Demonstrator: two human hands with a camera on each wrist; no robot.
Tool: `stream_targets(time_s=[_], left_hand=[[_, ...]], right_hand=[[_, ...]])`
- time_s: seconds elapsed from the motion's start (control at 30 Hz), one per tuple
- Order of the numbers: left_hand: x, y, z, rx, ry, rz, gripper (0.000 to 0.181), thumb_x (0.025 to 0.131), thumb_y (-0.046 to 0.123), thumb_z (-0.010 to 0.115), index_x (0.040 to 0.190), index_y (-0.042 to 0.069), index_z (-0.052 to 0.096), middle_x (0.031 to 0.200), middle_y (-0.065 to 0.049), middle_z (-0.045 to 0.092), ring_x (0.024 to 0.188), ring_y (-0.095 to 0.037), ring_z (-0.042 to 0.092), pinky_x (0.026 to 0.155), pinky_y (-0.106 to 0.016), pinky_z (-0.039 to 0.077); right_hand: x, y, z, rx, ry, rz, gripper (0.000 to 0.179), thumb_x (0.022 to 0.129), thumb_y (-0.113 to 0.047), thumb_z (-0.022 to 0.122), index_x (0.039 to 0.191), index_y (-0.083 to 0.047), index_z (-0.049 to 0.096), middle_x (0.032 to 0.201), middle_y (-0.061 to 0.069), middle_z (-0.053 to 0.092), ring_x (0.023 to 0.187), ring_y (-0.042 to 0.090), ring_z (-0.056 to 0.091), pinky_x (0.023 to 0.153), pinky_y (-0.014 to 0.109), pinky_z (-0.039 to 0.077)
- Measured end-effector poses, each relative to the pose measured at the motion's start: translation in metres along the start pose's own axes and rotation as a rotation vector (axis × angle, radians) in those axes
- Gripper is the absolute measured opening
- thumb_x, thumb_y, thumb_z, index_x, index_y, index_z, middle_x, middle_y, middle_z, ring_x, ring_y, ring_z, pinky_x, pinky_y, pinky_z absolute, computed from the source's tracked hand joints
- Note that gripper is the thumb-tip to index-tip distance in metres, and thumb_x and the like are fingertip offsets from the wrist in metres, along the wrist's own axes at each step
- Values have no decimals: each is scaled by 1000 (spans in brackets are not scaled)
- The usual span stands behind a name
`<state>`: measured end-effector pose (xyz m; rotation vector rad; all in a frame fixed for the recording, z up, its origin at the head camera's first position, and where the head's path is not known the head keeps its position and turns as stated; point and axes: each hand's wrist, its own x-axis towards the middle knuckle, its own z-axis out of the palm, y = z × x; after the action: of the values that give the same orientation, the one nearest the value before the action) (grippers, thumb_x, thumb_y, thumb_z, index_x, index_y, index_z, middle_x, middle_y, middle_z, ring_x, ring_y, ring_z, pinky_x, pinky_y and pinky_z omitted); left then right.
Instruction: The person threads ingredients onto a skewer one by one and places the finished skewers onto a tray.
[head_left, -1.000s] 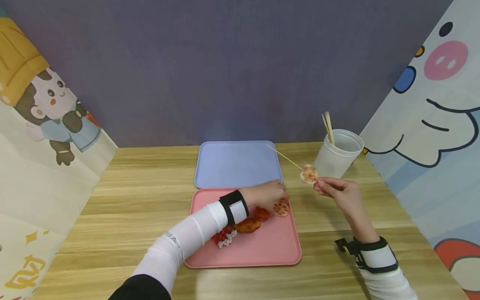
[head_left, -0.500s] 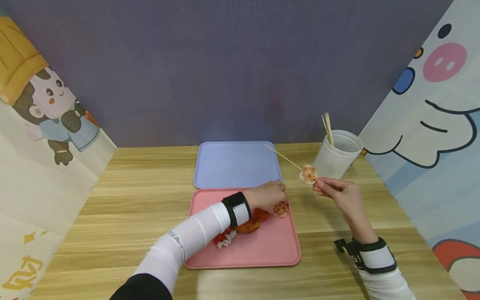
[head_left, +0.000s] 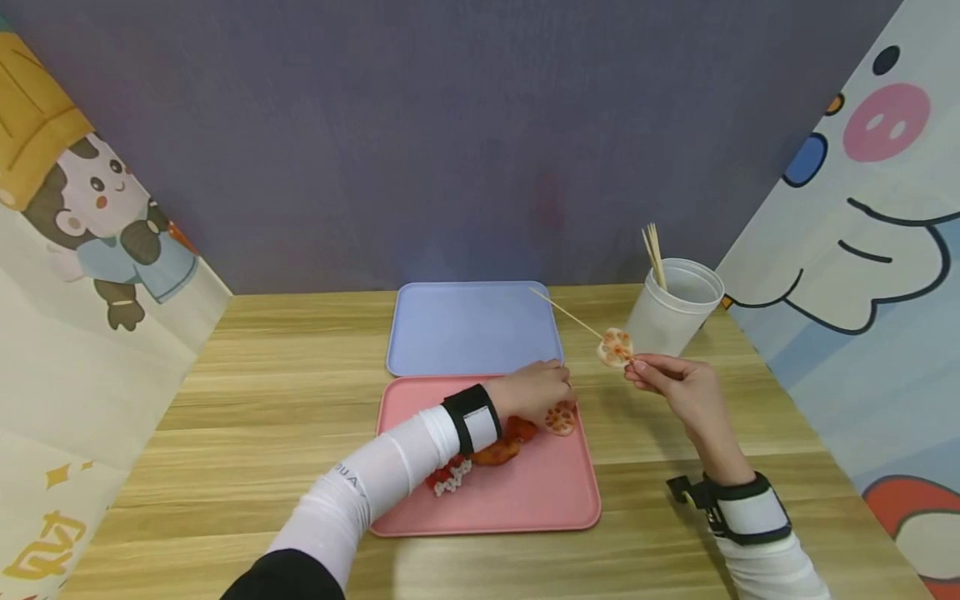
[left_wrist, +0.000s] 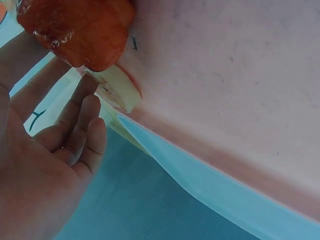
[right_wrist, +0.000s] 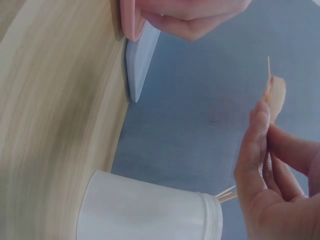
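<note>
My left hand (head_left: 534, 392) reaches across the pink tray (head_left: 525, 508) to its far right corner. There its fingers pinch the edge of a lotus root slice (head_left: 560, 419); the thumb is hidden in the head view. The slice's pale side (left_wrist: 120, 87) shows in the left wrist view, partly behind a glossy orange-brown food piece (left_wrist: 75, 35). Off to the right, my right hand (head_left: 678, 387) pinches a bamboo skewer (head_left: 566, 312) at a second lotus root slice (head_left: 616, 347), held in the air. The skewer's long part points up and left over the table.
Brown chicken wing pieces (head_left: 497, 452) and a red item with white frilled edges (head_left: 450, 477) lie on the pink tray beneath my left forearm. Behind it is a blue tray (head_left: 472, 329). A white cup (head_left: 671, 312) with several skewers (head_left: 655, 254) stands near the right hand.
The left hand shifts very slightly at the tray corner. The right hand, the skewer and its lotus root slice stay in almost the same place.
</note>
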<state>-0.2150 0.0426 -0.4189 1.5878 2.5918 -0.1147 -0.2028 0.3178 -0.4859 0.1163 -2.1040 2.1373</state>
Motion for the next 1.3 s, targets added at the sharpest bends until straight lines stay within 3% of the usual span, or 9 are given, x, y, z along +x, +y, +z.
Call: stream_targets(time_s=[0.2,0.4,0.57,0.8,0.9,0.97,1.1,1.13,1.3], left_hand=[[-3,-3,-1,-73,35,-24,45,73,42,79,113,23,69,106,-1,57,97,-16,48,84,-26,44],[-15,-15,-10,-291,102,-84,35,77,21,76,109,12,65,99,-1,64,88,-13,57,75,-21,46],[-32,-32,-11,-544,236,-181,38,74,14,77,108,11,61,102,-3,67,89,-13,61,70,-20,47],[-56,-43,-12,-810,433,-288,45,71,14,80,111,12,60,104,-4,64,86,-16,63,72,-21,52],[-63,-43,-13,-897,505,-310,46,72,13,80,114,12,60,106,-6,64,85,-22,64,72,-23,53],[-68,-43,-14,-946,545,-322,47,72,13,79,115,12,60,106,-5,63,87,-25,64,73,-24,53],[-75,-44,-16,-1011,589,-344,52,74,11,78,122,9,58,112,-11,61,90,-31,63,76,-27,53],[-76,-45,-16,-1016,595,-358,55,74,12,79,125,10,58,113,-11,61,90,-30,63,77,-28,53],[-82,-49,-16,-1042,640,-415,62,74,12,80,131,20,56,112,-9,58,84,-21,60,75,-28,52]], right_hand=[[-6,-23,11,-9,9,34,27,85,-8,70,107,7,68,88,13,74,79,21,72,67,30,57],[-7,-37,22,-70,17,48,32,85,-15,70,109,6,67,89,11,74,81,21,72,69,31,57],[2,-27,23,-81,13,60,31,85,-16,71,109,3,69,91,11,74,82,21,72,70,30,57],[-11,-71,55,-150,-20,5,40,86,-18,70,111,12,64,90,12,74,81,20,72,73,34,57],[-2,-53,48,-73,-36,-10,33,85,-14,70,110,8,67,90,13,74,79,20,72,71,34,57],[4,-41,45,-59,-48,-40,31,85,-12,70,110,7,67,90,12,74,79,20,72,70,34,57],[-8,-75,65,-100,-40,-22,36,87,-11,68,111,15,62,83,2,74,76,14,72,70,31,57],[-4,-65,62,-71,-58,-38,35,87,-11,68,110,15,63,83,2,74,77,13,72,71,30,57],[-9,-82,75,-108,-58,-21,35,87,-14,68,108,14,64,81,-3,74,76,10,72,73,33,56]])
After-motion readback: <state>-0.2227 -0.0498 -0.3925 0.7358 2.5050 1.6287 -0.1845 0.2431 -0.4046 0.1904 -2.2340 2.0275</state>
